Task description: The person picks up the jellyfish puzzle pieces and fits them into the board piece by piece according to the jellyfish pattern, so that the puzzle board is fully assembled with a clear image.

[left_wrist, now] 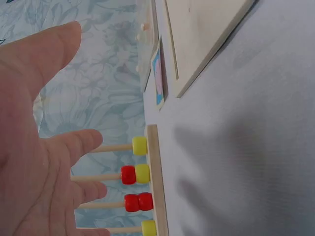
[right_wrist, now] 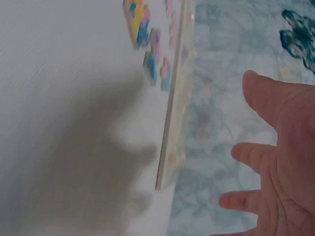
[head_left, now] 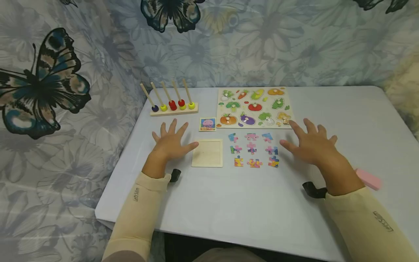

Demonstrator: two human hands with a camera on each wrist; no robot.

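My left hand (head_left: 169,145) hovers over the table with fingers spread, its thumb beside a square wooden puzzle frame (head_left: 207,153). Spread as well, my right hand (head_left: 311,145) is held above the table to the right of the puzzle pieces (head_left: 251,148). Neither hand holds anything. The loose jigsaw pieces lie apart in three rows, pink, blue and yellow. A small picture card (head_left: 207,124) with a pink figure lies behind the frame. In the left wrist view, beads on the wooden stacking toy (left_wrist: 156,182) show past my fingers.
At the back stands the peg stacker (head_left: 174,110) with coloured beads on upright rods. Next to it lies a vegetable peg board (head_left: 254,108), its near right corner close to my right fingertips. A pink block (head_left: 368,179) sits by my right forearm. A patterned curtain (head_left: 229,43) hangs behind the table.
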